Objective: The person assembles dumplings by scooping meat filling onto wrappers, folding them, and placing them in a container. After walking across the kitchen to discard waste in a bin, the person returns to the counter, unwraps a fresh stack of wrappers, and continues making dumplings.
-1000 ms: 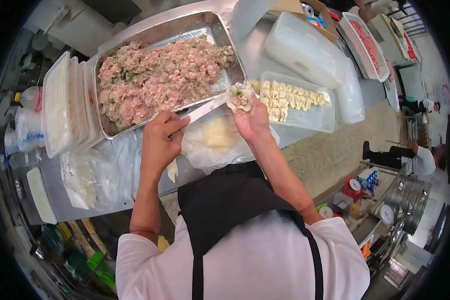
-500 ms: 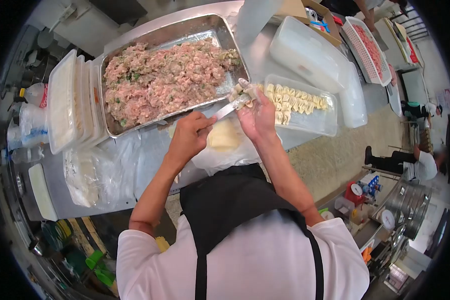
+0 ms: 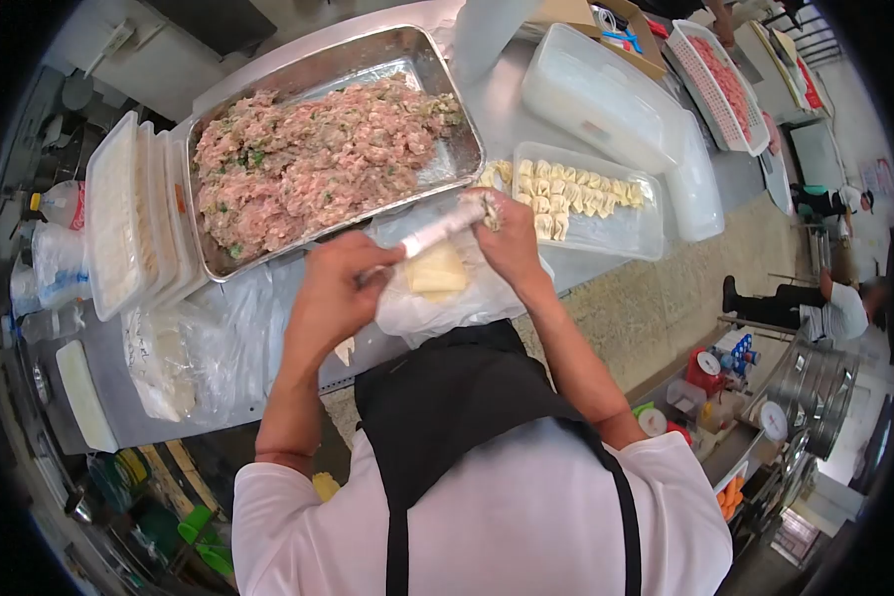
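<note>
My left hand (image 3: 343, 283) is closed round the end of a flat, pale filling spatula (image 3: 437, 230), blurred by motion. The spatula's far end meets the filled dumpling wrapper (image 3: 490, 212) in my right hand (image 3: 510, 243). My right fingers are curled round that wrapper and hide most of it. Below the spatula, a stack of yellowish square wrappers (image 3: 437, 273) lies on a plastic bag (image 3: 407, 313). Beyond my hands is a metal tray (image 3: 472, 124) of minced meat filling (image 3: 318, 159) flecked with green. Folded dumplings (image 3: 566, 194) sit in rows in a clear plastic container (image 3: 636, 238) beside my right hand.
Stacked plastic boxes (image 3: 119, 219) stand left of the tray, with bagged wrappers (image 3: 164, 368) nearer me. Translucent lids or boxes (image 3: 596, 94) lie at the back right. A white basket (image 3: 685, 74) of meat is farther off, near another person's hand. More people are at the far right.
My left hand has moved left and down with the spatula. My right fingers have curled in round the wrapper, which lay more open before.
</note>
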The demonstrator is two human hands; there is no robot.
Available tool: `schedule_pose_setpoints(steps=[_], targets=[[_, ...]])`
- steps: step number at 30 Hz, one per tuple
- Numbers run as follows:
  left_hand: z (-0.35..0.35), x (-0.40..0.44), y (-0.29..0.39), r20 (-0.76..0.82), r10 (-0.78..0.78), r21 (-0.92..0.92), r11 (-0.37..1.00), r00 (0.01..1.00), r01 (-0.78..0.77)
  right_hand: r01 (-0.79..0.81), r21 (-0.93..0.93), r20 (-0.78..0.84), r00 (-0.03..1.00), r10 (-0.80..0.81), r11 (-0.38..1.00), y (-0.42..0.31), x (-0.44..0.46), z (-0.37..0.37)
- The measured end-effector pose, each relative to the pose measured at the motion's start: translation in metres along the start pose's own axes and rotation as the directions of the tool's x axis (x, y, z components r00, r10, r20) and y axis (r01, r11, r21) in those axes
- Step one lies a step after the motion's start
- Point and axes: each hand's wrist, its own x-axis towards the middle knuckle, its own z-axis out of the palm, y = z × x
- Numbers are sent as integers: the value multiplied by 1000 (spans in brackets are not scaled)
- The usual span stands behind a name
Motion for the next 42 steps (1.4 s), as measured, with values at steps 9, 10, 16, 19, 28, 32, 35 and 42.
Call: schedule_pose_setpoints(steps=[9,10,16,19,28,32,35,42], targets=[[-31,-14,-12,-371,-29,-125,992,928,-19,-429,-41,-353,851,389,902,58,10,-135],[-31,-16,-16,-364,-70,-146,989,929,18,-467,-110,-382,835,397,877,72,11,-156],[-31,-18,-24,-347,-104,-162,986,932,49,-545,-643,-310,828,467,539,132,10,-233],[-32,-16,-20,-327,-131,-161,984,936,82,-350,-696,-210,934,288,627,132,3,-231],[-34,-20,-26,-339,-126,-159,984,932,75,-417,-587,-279,909,310,694,169,-1,-225],[-32,-21,-26,-328,-159,-130,984,931,122,-455,-604,-317,890,327,654,177,-3,-221],[-28,-20,-30,-323,-126,-126,988,938,90,-471,-611,-323,882,343,636,179,-4,-219],[-31,-21,-26,-316,-163,-122,984,935,130,-351,-646,-168,932,322,678,168,2,-227]])
